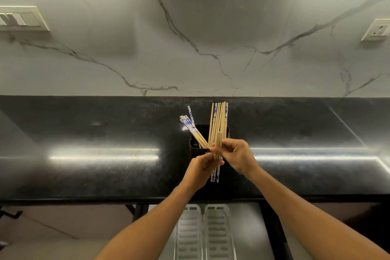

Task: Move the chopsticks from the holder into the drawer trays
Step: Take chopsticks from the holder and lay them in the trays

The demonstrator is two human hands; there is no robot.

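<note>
A black holder [197, 139] stands on the dark countertop, mostly hidden behind my hands. Several wooden chopsticks [219, 121] with blue-and-white patterned ends fan out above it in two bunches. My left hand [202, 170] and my right hand [236, 155] meet just in front of the holder, both closed around the chopstick bundle. Some patterned ends [215, 175] stick out below my left hand. Below the counter edge an open drawer shows two slotted grey trays [217, 232] side by side.
The glossy black countertop [105, 164] runs the full width, backed by a white marble wall. A switch plate [21, 18] sits on the wall at left and a socket [376, 29] at right. Dark drawer frame rails [274, 230] flank the trays.
</note>
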